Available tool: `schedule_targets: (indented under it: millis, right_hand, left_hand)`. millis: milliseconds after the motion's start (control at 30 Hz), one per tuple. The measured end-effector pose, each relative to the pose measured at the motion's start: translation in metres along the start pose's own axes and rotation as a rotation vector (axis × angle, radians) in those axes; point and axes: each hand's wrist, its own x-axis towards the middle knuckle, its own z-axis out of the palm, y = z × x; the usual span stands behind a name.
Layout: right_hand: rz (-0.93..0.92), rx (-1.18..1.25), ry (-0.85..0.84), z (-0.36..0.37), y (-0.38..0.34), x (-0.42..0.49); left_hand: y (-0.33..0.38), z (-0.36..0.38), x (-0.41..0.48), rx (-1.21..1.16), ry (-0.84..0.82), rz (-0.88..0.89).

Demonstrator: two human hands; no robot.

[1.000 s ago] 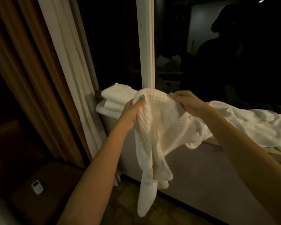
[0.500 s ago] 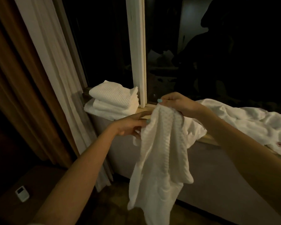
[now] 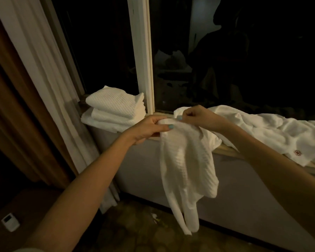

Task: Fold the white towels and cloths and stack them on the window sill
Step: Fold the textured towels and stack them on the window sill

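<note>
Hanging just in front of the window sill (image 3: 229, 150), the cloth (image 3: 185, 160) is pinched at its top edge by the left hand (image 3: 149, 130) and the right hand (image 3: 198, 117), fingers (image 3: 164, 126) clamped on the fabric. Light, limp and grippy, it is judged best held by two corners.

Perhaps three folded towels (image 3: 115, 110), one hanging cloth (image 3: 187, 160), one rumpled heap (image 3: 262, 128), one small device (image 3: 10, 221).
</note>
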Motion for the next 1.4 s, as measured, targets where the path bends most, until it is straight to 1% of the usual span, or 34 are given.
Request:
schedule_targets:
  millis: [67,100,133,167,300,400,467,500,567,600,667,733,767,867,967,1033,1067,1167,1267,1333,1400]
  right_hand:
    - [0.083,-0.245,-0.110,-0.004,0.015,-0.008]
    - [0.146,-0.316,-0.180,-0.003,0.027,-0.014]
    - [0.207,-0.341,-0.227,-0.001,0.040,-0.021]
    - [0.240,-0.338,-0.237,0.003,0.053,-0.028]
    - [0.251,-0.298,-0.128,0.014,0.081,-0.044]
    - [0.312,-0.311,-0.173,0.025,0.092,-0.051]
    - [0.326,-0.295,-0.125,0.033,0.096,-0.056]
    - [0.311,-0.238,-0.055,0.035,0.098,-0.057]
    - [0.246,-0.022,0.096,0.034,0.095,-0.058]
    - [0.210,0.115,0.146,0.033,0.093,-0.058]
    - [0.154,0.409,0.177,0.034,0.085,-0.057]
    - [0.099,0.648,0.117,0.038,0.070,-0.053]
    - [0.075,0.740,0.064,0.039,0.059,-0.050]
    - [0.027,0.881,-0.085,0.047,0.031,-0.040]
    - [0.042,0.854,-0.197,0.054,0.012,-0.030]
    - [0.054,0.826,-0.261,0.059,0.006,-0.024]
    - [0.055,0.817,-0.292,0.062,0.005,-0.022]
    - [0.047,0.797,-0.373,0.070,0.005,-0.022]
    - [0.061,0.733,-0.410,0.073,0.015,-0.030]
    - [0.095,0.705,-0.400,0.075,0.021,-0.038]
    - [0.116,0.675,-0.387,0.077,0.029,-0.046]
  left_hand:
    - [0.002,-0.003,0.000,-0.064,0.011,0.022]
    - [0.003,-0.006,-0.001,-0.073,-0.005,0.034]
    - [0.006,-0.010,-0.002,-0.067,-0.023,0.039]
    - [0.008,-0.013,-0.003,-0.050,-0.034,0.044]
    - [0.008,-0.029,-0.007,0.008,-0.008,0.028]
    - [-0.003,-0.042,-0.013,-0.005,0.008,0.021]
    - [-0.012,-0.054,-0.018,-0.034,0.035,0.014]
    - [-0.015,-0.059,-0.021,-0.041,0.057,0.000]
    - [-0.017,-0.069,-0.028,-0.047,0.097,-0.036]
    - [-0.018,-0.074,-0.030,-0.042,0.115,-0.049]
    - [-0.017,-0.078,-0.038,-0.058,0.146,-0.047]
    - [-0.015,-0.080,-0.043,-0.082,0.232,-0.042]
    - [-0.017,-0.081,-0.045,-0.053,0.272,-0.043]
    - [-0.025,-0.080,-0.047,0.086,0.346,-0.070]
    - [-0.039,-0.074,-0.048,0.154,0.414,-0.107]
    - [-0.051,-0.068,-0.046,0.158,0.419,-0.137]
    - [-0.057,-0.065,-0.044,0.127,0.409,-0.161]
    - [-0.070,-0.053,-0.042,-0.084,0.374,-0.277]
    - [-0.082,-0.047,-0.038,-0.226,0.326,-0.400]
    - [-0.089,-0.042,-0.032,-0.229,0.293,-0.414]
    - [-0.088,-0.032,-0.025,-0.238,0.256,-0.381]
